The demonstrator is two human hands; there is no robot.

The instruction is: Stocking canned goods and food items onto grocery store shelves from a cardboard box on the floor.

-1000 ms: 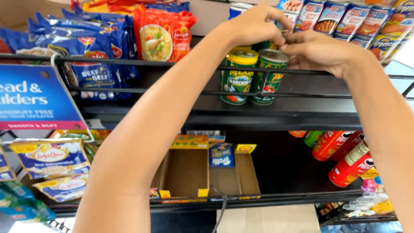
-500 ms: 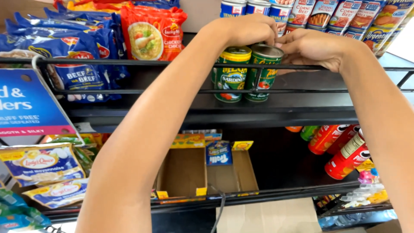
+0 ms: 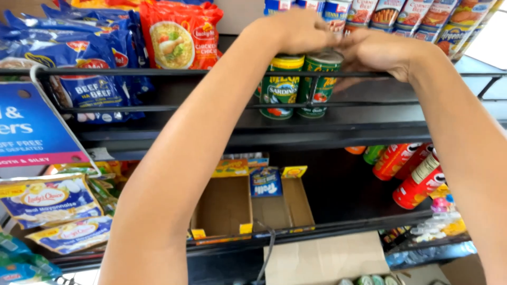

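Your left hand [image 3: 298, 29] and right hand [image 3: 380, 50] each cup a green sardine can [image 3: 280, 84] [image 3: 319, 84] already standing on the black shelf [image 3: 253, 129]; letting go remains.

Both forearms are bare, with no sleeves, watch or bracelets in sight. The left hand [image 3: 298, 29] and right hand [image 3: 383, 50] seem ringless, though fingers are partly hidden.

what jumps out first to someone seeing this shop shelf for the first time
Two bare arms reach up the middle, the left hand and right hand resting on top of two green round metal cans on the black upper shelf. Left of them hangs an orange plastic noodle packet; red cardboard snack tubes lie lower right.
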